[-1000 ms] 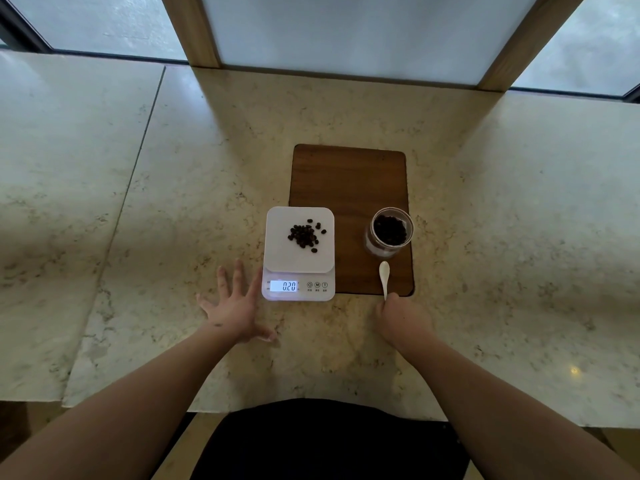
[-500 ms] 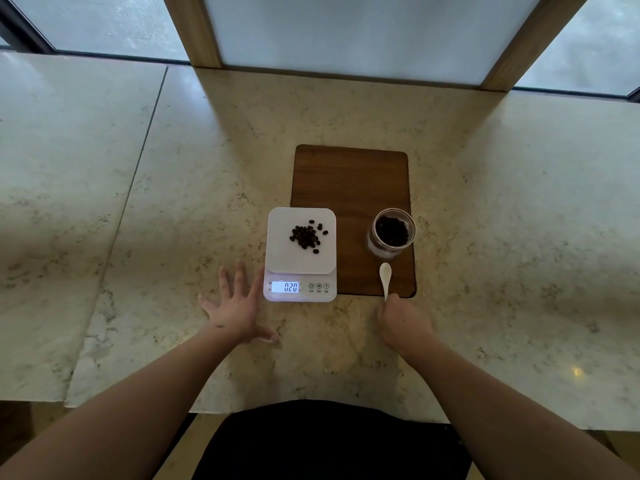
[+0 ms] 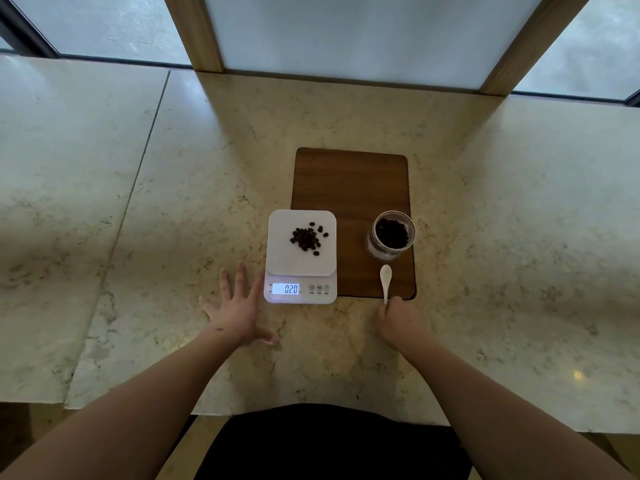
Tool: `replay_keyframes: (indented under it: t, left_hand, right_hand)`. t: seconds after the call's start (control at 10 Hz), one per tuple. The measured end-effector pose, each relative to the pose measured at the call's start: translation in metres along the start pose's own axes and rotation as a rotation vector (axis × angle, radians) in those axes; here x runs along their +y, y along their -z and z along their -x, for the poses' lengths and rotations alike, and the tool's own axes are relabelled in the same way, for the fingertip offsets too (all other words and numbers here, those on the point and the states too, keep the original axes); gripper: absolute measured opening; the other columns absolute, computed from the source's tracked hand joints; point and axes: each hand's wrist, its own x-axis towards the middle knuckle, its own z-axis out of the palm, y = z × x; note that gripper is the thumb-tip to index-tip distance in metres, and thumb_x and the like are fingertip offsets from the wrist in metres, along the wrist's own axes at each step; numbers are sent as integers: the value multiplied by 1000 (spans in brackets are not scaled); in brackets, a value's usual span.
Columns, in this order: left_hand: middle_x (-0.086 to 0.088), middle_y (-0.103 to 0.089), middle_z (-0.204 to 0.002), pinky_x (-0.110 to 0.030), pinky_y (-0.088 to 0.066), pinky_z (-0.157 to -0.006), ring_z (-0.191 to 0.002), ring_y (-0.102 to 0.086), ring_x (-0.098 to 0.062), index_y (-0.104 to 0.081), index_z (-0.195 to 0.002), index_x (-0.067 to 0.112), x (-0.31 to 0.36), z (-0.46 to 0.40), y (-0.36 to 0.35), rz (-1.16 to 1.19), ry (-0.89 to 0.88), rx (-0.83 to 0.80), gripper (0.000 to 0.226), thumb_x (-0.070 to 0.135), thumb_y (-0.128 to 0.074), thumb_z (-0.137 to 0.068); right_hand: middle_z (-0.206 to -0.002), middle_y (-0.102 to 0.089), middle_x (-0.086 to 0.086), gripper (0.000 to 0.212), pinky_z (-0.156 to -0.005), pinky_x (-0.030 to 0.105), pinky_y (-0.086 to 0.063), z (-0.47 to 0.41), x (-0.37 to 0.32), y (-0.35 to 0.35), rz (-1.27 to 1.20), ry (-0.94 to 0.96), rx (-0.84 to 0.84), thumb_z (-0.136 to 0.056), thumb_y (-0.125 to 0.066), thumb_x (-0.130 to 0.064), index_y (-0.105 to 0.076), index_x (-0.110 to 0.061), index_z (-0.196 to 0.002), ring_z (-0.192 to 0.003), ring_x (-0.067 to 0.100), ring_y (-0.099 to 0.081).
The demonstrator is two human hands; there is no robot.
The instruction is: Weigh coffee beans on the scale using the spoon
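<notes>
A white digital scale (image 3: 284, 252) stands on the stone counter with its lit display reading 0.20. A small heap of dark coffee beans (image 3: 308, 238) lies on its platform. To the right, an open glass jar (image 3: 393, 235) holds more beans. A white spoon (image 3: 385, 277) lies in front of the jar, bowl pointing away from me. My right hand (image 3: 401, 322) has curled fingers closed on the end of the spoon's handle. Just left of the scale, my left hand (image 3: 239, 311) rests flat on the counter with its fingers spread, holding nothing.
A dark wooden board (image 3: 349, 188) lies under the jar and spoon, with the scale overlapping its left edge. The pale marble counter (image 3: 138, 202) runs wide on both sides. Window frames with wooden posts (image 3: 194, 32) line the far edge.
</notes>
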Motion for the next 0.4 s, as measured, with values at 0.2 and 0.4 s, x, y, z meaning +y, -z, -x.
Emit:
replay_keyframes:
  t: [0.2, 0.4]
  left_hand:
    - [-5, 51, -153, -85, -4, -109, -140, 45, -40, 46, -141, 43, 2, 3, 2, -69, 9, 5, 158, 83, -79, -52]
    - [-14, -38, -158, -60, -44, -109, -140, -43, -40, -31, -157, 28, 14, -3, 42, -89, 83, -41, 91, 57, -76, -82]
  right_hand:
    - [-77, -59, 5, 33, -48, 30, -42, 5, 3, 3, -85, -21, -99, -101, -41, -35, -58, -13, -82, -63, 17, -58]
    - [-101, -59, 19, 38, -69, 47, -63, 13, -29, 25, -49, -252, -360, -101, -37, -18, -47, 0, -134, -86, 36, -68]
